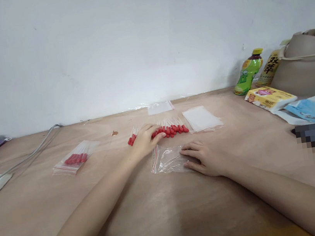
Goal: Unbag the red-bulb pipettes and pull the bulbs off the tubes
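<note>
A row of small red-tipped sticks (pixel 172 130) with thin clear stems lies on the table; their exact kind is too small to make out. My left hand (pixel 147 137) reaches over the left part of this row, thumb and bent fingers around some red ends, partly hiding them. Just in front lies a clear zip bag (pixel 167 159) with a red seal line, flat and seemingly empty. On its right end rests my right hand (pixel 201 158), fingers spread and nothing gripped. Further left, another zip bag (pixel 88 147) contains several red pieces.
White-looking bags (pixel 201 118) are stacked right of the row, with another flat bag (pixel 160 107) by the wall. A grey cable (pixel 37 148) crosses the left side. At right stand a green bottle (pixel 249 72), a yellow tissue pack (pixel 270 98) and a beige handbag (pixel 308 65).
</note>
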A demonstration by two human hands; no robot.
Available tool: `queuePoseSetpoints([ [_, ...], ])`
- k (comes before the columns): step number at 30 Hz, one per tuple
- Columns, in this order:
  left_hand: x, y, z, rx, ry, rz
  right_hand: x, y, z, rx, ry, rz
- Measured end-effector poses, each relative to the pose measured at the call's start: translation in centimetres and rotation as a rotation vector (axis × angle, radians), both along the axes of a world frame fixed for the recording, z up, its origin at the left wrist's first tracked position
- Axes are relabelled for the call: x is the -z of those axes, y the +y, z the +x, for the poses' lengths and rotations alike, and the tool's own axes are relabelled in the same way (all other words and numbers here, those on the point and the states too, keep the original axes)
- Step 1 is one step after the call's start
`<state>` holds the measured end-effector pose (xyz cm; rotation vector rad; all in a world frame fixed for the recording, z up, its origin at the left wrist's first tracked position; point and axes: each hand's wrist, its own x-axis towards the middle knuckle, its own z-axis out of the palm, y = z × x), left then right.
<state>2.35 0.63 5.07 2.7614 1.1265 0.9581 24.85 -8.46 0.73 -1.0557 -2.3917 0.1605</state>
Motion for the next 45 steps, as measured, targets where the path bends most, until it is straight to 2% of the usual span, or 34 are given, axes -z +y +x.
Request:
queuePoseSetpoints([
  [2, 0.0, -2.4, -1.1, 0.057, -0.031, -0.08, 0.0, 0.0, 0.0, 0.002, -0.003, -0.005],
  [5, 0.3, -5.3, -2.5, 0.224, 0.079, -0.153, 0.0, 0.1, 0.1, 0.004, -0.021, -0.024],
  [7, 0.7, -6.2, -3.2, 0.32, 0.199, -0.173, 0.2, 0.1, 0.3, 0.007, -0.033, -0.037],
  [9, 1.2, -6.4, -3.8, 0.347, 0.31, -0.192, 0.3, 0.2, 0.4, 0.01, -0.045, -0.052],
  [15, 2.4, -6.4, -5.4, 0.244, 0.481, -0.324, 0.5, 0.3, 0.7, 0.007, -0.048, -0.071],
  [20, 2.7, -6.9, -5.9, 0.172, 0.505, -0.305, 0.4, 0.3, 0.8, 0.009, -0.049, -0.087],
  [23, 2.6, -7.0, -5.9, 0.177, 0.506, -0.297, 0.2, 0.3, 0.5, 0.034, 0.018, -0.092],
  [27, 2.4, -7.2, -5.9, 0.244, 0.496, -0.297, 0.4, 1.0, -0.2, 0.158, 0.161, -0.154],
  [31, 2.3, -7.3, -5.8, 0.241, 0.486, -0.29, 0.7, 1.9, -0.3, 0.301, 0.158, -0.283],
  [35, 2.4, -7.4, -5.7, 0.225, 0.405, -0.274, 0.5, 2.0, -0.2, 0.269, 0.128, -0.245],
  [38, 2.5, -7.4, -5.8, 0.157, 0.282, -0.266, 0.4, 1.6, -0.2, 0.194, 0.205, -0.275],
  [42, 2.8, -7.3, -6.0, 0.066, 0.12, -0.255, -0.2, 1.0, -0.2, 0.086, 0.43, -0.344],
  [45, 3.2, -7.2, -6.0, 0.013, 0.039, -0.243, -1.8, 1.4, 0.8, 0.127, 0.675, -0.371],
])
